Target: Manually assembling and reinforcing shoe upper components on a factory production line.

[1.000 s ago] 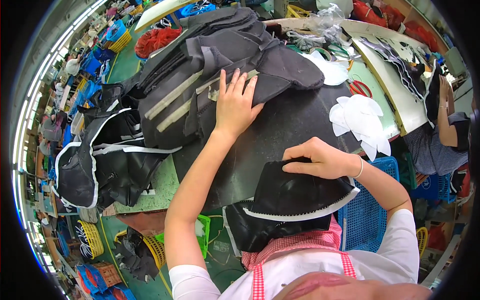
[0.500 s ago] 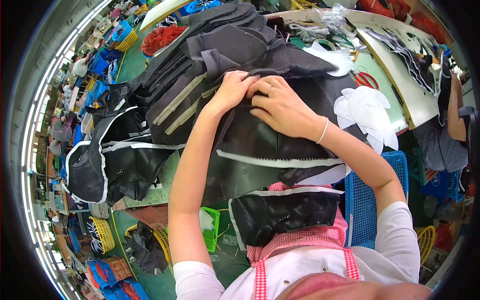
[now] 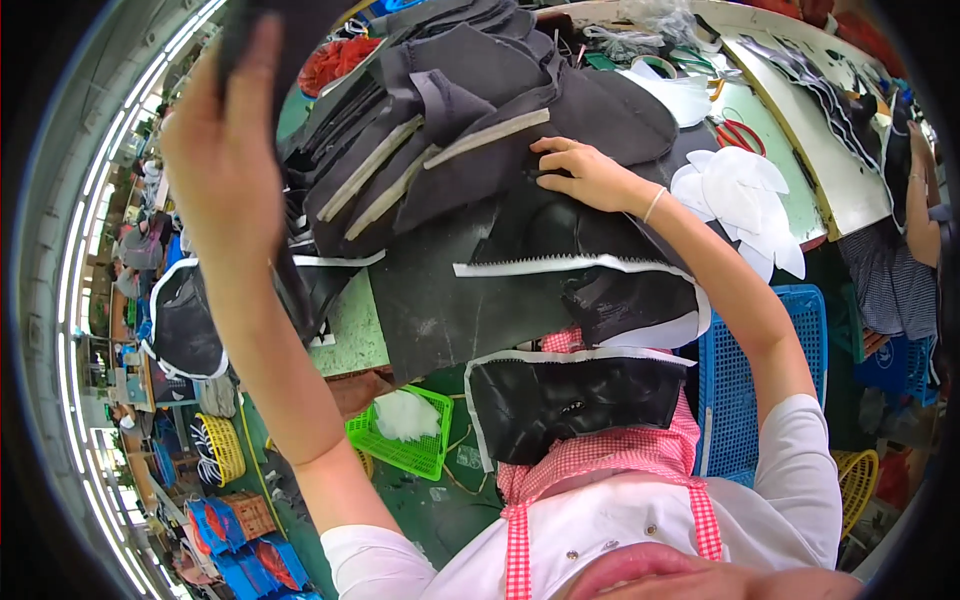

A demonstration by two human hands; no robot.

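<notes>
Raised at the far left, my left hand [image 3: 225,150] is blurred by motion, its fingers closed on a dark strip-like piece of material [image 3: 262,75]. My right hand [image 3: 595,178] has its bent fingers on the upper part of a shiny black panel [image 3: 565,228], which has a white toothed edging along its lower side. Just beyond those fingers lies a heap of dark grey padded pieces [image 3: 490,75], several showing pale strips. Across my lap rests another black panel [image 3: 575,405] with white edging.
White petal-shaped pieces [image 3: 735,200] and red-handled scissors [image 3: 738,137] lie to the right on the table. A blue basket [image 3: 762,375] stands beside my right arm. A green basket [image 3: 425,460] sits below the table. Black edged pieces [image 3: 188,320] hang at left.
My hands were together at the heap's near edge. The left has swung up and left with the dark piece; the right stayed near. The black panel has shifted slightly away from me.
</notes>
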